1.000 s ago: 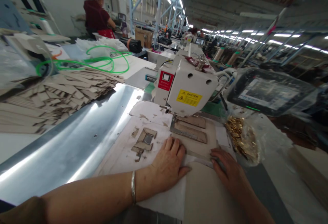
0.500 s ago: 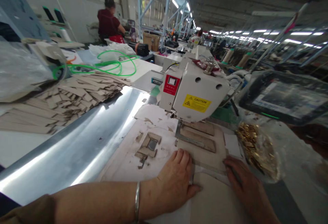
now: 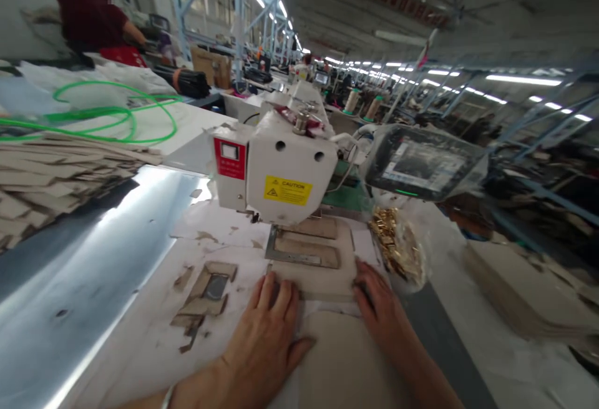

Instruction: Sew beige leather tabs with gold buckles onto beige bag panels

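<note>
A flat beige panel (image 3: 322, 285) lies under the head of a white sewing machine (image 3: 292, 172), with a dark-edged metal frame (image 3: 272, 248) on it and two strip-shaped areas. My left hand (image 3: 262, 334) rests palm down at the panel's lower left, fingers spread and fingertips touching its edge. At the right edge, my right hand (image 3: 386, 309) lies with fingers stretched and tips against the panel. Between my wrists is a second beige piece (image 3: 349, 359) with a rounded top. Left of my left hand, a taped cardboard-like patch (image 3: 206, 293) surrounds a dark round spot.
A plastic bag of gold metal parts (image 3: 397, 250) sits right of the panel, below a control screen (image 3: 416, 162). Stacked beige panels (image 3: 533, 284) stand farther right. Beige strips (image 3: 56, 175) and green cord (image 3: 159, 106) lie left. A co-worker (image 3: 88, 15) stands behind.
The camera view has turned right, so the scene shifts left and the stacked panels come into view. Both hands keep their places at the panel's edges.
</note>
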Demonstrator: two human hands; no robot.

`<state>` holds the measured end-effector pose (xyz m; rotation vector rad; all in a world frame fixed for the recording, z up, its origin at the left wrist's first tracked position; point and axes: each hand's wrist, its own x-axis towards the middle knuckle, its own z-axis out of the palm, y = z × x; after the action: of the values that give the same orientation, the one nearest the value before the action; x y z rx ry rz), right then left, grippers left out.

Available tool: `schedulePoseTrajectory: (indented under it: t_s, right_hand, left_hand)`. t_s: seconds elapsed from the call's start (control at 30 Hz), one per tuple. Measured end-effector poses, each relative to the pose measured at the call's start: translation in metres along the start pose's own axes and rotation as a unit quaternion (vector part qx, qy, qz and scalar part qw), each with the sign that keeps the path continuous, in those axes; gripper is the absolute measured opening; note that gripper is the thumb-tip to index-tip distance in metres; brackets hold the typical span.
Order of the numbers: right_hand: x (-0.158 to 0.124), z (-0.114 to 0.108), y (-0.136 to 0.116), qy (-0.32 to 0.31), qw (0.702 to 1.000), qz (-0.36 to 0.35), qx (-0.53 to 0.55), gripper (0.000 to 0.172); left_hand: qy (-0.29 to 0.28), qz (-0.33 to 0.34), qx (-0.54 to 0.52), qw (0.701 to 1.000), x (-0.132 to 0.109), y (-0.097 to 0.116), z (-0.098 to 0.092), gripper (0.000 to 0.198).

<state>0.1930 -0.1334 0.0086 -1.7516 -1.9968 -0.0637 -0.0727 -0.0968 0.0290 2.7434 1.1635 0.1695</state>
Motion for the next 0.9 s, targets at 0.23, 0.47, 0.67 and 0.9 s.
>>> schedulePoseTrajectory:
  t_s: [0.23,0.47,0.67,0.9]
  right_hand:
    - [0.050,-0.004,0.020,-0.021,0.996,0.046,-0.068,0.019]
    - [0.084,0.034,0.026,-0.107,0.967,0.129,-0.193,0.059]
    - [0.080,0.029,0.022,-0.143,0.957,0.128,-0.216,0.060]
    - [0.076,0.021,0.019,-0.130,0.960,0.110,-0.221,0.053]
  left_hand:
    - [-0.024,-0.007,-0.007,1.000,0.003,0.001,-0.009,0.066]
    - [-0.052,-0.011,-0.009,0.999,0.002,0.002,-0.011,0.068]
    - [-0.040,-0.012,-0.010,0.999,0.001,0.001,-0.006,0.068]
    - [-0.022,-0.002,-0.013,1.000,-0.002,-0.001,-0.007,0.067]
